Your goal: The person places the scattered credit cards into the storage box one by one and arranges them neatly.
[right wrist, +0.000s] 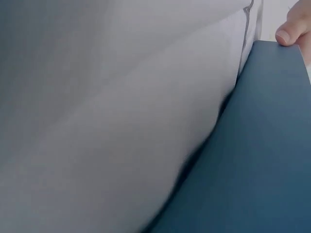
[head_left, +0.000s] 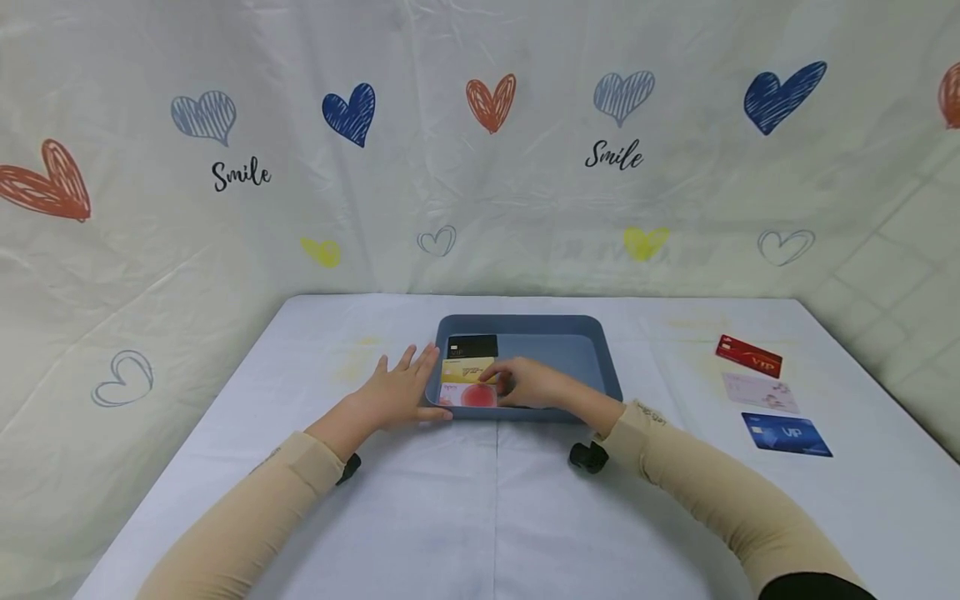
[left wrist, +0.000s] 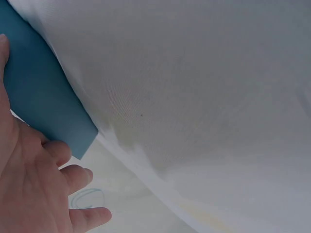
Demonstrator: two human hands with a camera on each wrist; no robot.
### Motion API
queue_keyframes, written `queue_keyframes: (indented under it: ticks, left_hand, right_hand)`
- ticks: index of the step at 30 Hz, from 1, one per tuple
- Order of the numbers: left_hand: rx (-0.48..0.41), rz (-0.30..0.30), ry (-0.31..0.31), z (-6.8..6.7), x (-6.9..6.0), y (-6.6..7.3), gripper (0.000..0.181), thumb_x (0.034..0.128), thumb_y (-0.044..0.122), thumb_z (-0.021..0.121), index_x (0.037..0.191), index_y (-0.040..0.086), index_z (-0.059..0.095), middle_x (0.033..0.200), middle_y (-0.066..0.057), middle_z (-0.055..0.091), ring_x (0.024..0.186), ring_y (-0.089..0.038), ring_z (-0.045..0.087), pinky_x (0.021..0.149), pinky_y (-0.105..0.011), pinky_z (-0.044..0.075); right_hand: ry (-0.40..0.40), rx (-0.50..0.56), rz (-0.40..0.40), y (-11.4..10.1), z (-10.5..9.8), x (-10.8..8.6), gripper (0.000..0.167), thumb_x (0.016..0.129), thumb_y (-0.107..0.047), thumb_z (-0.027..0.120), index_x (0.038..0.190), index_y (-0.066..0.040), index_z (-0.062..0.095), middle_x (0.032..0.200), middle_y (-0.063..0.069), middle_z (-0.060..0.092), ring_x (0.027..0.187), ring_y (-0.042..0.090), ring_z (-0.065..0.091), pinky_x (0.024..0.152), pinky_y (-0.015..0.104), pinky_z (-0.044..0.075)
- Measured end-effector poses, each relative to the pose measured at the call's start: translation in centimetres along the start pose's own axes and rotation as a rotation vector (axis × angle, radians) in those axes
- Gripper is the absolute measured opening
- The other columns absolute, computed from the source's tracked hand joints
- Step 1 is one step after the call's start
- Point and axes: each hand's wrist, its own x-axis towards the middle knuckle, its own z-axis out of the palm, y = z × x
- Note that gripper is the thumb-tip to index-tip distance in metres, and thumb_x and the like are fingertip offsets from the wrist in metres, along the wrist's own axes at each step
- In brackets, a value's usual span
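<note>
In the head view, a blue-grey tray (head_left: pixel 558 414) holds a black card (head_left: pixel 483 343), a gold card (head_left: pixel 459 369) and a pink-and-white card (head_left: pixel 456 395), stacked front to back along its left side. My left hand (head_left: pixel 393 396) spreads its straight fingers along the tray's left rim, thumb at the front corner. Bent over the right edges of the gold and pink-and-white cards is my right hand (head_left: pixel 534 383); whether it pinches one cannot be seen. The left wrist view has my left hand (left wrist: pixel 34 179) against the tray (left wrist: pixel 48 87). A thumb touches the tray (right wrist: pixel 262 136) in the right wrist view.
On the white-covered table (head_left: pixel 420 517), to the right of the tray, lie a red card (head_left: pixel 742 354), a pale pink card (head_left: pixel 759 392) and a blue card (head_left: pixel 783 434). A white sheet printed with hearts (head_left: pixel 491 104) hangs behind the table.
</note>
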Motion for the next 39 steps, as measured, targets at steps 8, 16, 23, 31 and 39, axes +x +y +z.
queue_keyframes:
  ticks: [8,16,23,31,39]
  left_hand:
    - [-0.009,-0.007,0.005,0.1,0.1,0.0,0.112,0.0918,0.069,0.061,0.164,0.002,0.008,0.171,-0.012,0.011,0.156,-0.038,0.008,0.117,-0.07,0.012]
    - [-0.015,-0.003,0.008,0.2,0.1,0.0,0.111,0.0926,0.068,0.061,0.164,0.002,0.008,0.171,-0.012,0.011,0.156,-0.038,0.008,0.117,-0.07,0.013]
    - [-0.022,0.001,0.013,0.0,-0.1,0.0,0.11,0.0927,0.067,0.062,0.164,0.001,0.009,0.171,-0.013,0.012,0.155,-0.039,0.009,0.117,-0.07,0.013]
    - [-0.019,0.0,0.021,0.1,0.1,-0.1,0.111,0.0924,0.067,0.062,0.164,0.001,0.009,0.171,-0.013,0.012,0.155,-0.039,0.009,0.117,-0.07,0.013]
    - [-0.03,0.004,0.02,0.3,0.1,-0.1,0.111,0.0923,0.067,0.062,0.164,0.001,0.01,0.171,-0.013,0.011,0.156,-0.039,0.008,0.116,-0.07,0.012]
  right_hand:
    - [0.055,0.165,0.029,0.3,-1.8,-2.0,0.046,0.095,0.001,0.071,0.139,-0.002,0.06,0.108,0.01,0.065,0.075,0.02,0.069,0.071,0.034,0.058]
    - [0.148,0.186,-0.006,0.6,-4.1,-5.1,0.036,0.098,0.0,0.063,0.134,-0.002,0.064,0.108,0.009,0.067,0.085,0.031,0.07,0.08,0.042,0.059]
    - [0.232,0.171,-0.017,2.3,-6.1,-7.9,0.032,0.1,-0.006,0.064,0.132,-0.001,0.065,0.11,0.012,0.067,0.088,0.038,0.069,0.082,0.048,0.058]
    - [0.406,0.124,0.006,4.3,-7.6,-10.3,0.028,0.102,-0.01,0.065,0.127,0.001,0.067,0.11,0.019,0.067,0.084,0.034,0.07,0.08,0.047,0.059]
    - [0.519,0.071,0.101,6.3,-8.7,-12.1,0.027,0.103,-0.012,0.063,0.127,-0.001,0.067,0.107,0.016,0.071,0.083,0.025,0.068,0.074,0.031,0.057]
